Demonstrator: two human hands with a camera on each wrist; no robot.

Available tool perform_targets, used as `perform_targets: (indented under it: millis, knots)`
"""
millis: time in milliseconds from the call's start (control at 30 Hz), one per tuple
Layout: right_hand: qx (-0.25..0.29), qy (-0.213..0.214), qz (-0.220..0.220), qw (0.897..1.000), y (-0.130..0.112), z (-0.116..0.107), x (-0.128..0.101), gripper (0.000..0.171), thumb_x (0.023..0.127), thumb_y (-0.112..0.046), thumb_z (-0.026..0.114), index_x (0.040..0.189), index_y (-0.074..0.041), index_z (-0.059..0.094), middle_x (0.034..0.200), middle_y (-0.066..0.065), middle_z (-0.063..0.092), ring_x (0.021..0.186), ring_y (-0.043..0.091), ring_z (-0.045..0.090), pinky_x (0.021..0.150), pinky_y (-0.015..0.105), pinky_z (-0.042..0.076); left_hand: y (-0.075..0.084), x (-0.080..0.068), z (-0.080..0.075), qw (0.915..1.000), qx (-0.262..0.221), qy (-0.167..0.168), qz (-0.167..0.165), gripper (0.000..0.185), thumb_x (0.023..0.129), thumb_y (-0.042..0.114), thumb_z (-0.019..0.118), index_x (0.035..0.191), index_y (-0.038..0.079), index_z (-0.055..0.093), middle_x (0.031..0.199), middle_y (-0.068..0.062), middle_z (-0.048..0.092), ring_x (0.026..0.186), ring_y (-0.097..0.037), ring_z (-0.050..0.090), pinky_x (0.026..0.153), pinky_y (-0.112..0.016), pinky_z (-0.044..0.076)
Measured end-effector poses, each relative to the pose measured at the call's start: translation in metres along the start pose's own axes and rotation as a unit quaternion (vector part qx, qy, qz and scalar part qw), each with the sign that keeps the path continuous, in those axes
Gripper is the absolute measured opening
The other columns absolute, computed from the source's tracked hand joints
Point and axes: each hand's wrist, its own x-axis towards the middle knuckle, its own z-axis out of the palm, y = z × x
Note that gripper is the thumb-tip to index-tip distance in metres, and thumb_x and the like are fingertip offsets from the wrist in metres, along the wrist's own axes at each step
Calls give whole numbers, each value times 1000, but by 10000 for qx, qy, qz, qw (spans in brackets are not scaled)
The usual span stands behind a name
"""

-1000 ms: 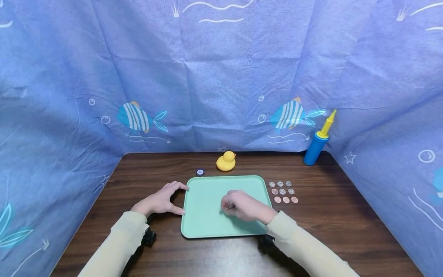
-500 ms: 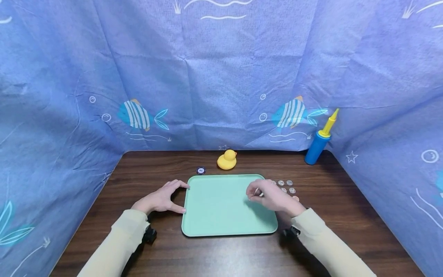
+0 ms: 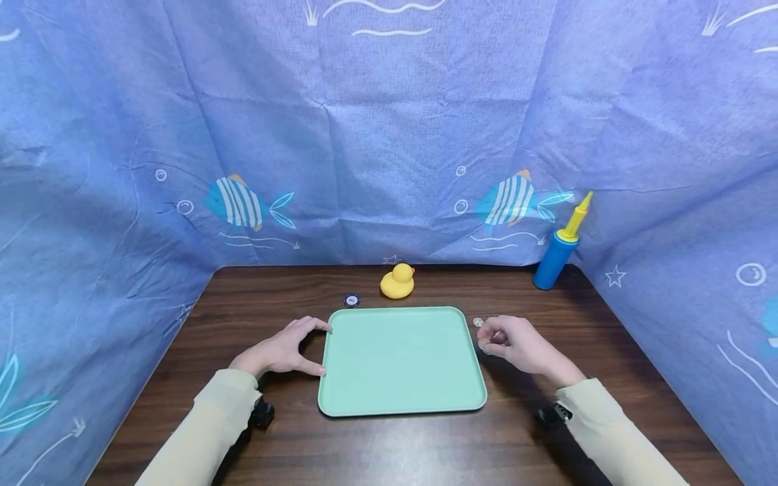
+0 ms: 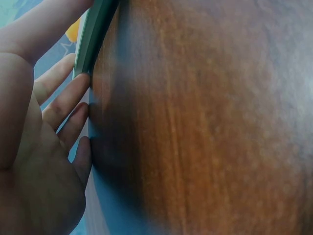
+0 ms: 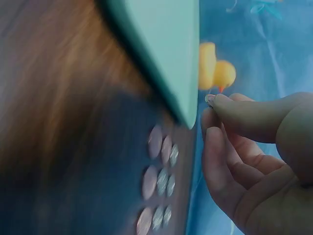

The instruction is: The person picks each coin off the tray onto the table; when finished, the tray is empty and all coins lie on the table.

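A mint-green tray (image 3: pixel 398 391) lies flat in the middle of the dark wooden table (image 3: pixel 377 445). My left hand (image 3: pixel 311 349) rests at the tray's left edge, thumb and forefinger touching the rim; in the left wrist view its fingers (image 4: pixel 61 105) lie fairly straight beside the tray edge (image 4: pixel 95 39). My right hand (image 3: pixel 488 341) hovers just right of the tray and pinches a small silver coin (image 5: pixel 210 99) between thumb and forefinger. Under it lie rows of coins (image 5: pixel 159 183), mostly hidden in the head view, where one coin (image 3: pixel 478 322) shows.
A yellow rubber duck (image 3: pixel 398 281) and a small dark round token (image 3: pixel 351 300) sit behind the tray. A blue and yellow hand pump (image 3: pixel 559 250) stands at the back right corner. Blue fish-print cloth (image 3: pixel 389 135) walls the table on three sides.
My right hand has moved from the middle of the tray to the right, over the coins beside it, pinching a coin. The left hand has stayed at the tray's left edge.
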Motion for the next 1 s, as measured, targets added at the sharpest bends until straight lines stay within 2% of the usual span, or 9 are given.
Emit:
perform_targets:
  millis: [167,300,567,800,1000]
  knots:
    - [-180,66,210,9996,12,-3,-11,11,91,-12,84,96,-16,75,91,-8,74,77,6,64,70,29,55,-1,1,0,10000,-7,-4,-12,81,80,54,89,146,25,53,156,-7,45,150,-34,33,117,-63,33]
    - [-240,-16,408,9989,20,-3,-17,14,91,-10,83,94,-19,74,86,-10,70,75,5,60,69,28,52,-3,2,0,10000,-24,-10,-24,82,80,54,89,146,25,53,156,-7,45,150,-34,33,117,-62,33]
    - [26,-167,380,9991,33,-5,-24,22,87,1,82,93,-17,72,86,-4,72,82,5,66,77,30,59,-5,2,1,10000,-41,-8,-46,82,80,53,90,147,25,53,157,-6,45,151,-35,32,117,-62,32]
    - [101,-266,336,9990,34,3,-26,21,85,3,82,92,-14,72,83,-5,72,78,2,65,73,29,57,-3,2,0,9999,-96,-29,-67,81,80,52,90,147,25,53,157,-6,44,151,-35,32,118,-63,32]
    - [-269,-101,152,9995,29,11,-25,17,86,-3,84,90,-16,74,81,-12,68,71,0,59,67,27,51,-3,2,1,9999,-105,-24,-48,82,80,52,90,147,25,53,157,-7,45,151,-35,32,118,-63,32]
